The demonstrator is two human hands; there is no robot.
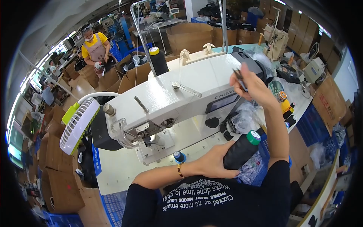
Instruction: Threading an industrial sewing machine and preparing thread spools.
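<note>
One black thread cone [237,153] with a green top tilts in the grasp of the left hand [213,162], close to the person's dark shirt [211,200]. Well apart from the cone, the right hand [254,86] clasps what look like thread snips [240,79], partly hidden by fingers, over the white sewing machine [151,96]. Just beyond the left wrist is a blue-topped spool [179,156].

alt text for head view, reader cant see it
The left grip holds a black thread spool with a green top, and the right grip a small dark pointed tool. A white sewing machine stands in front.
</note>
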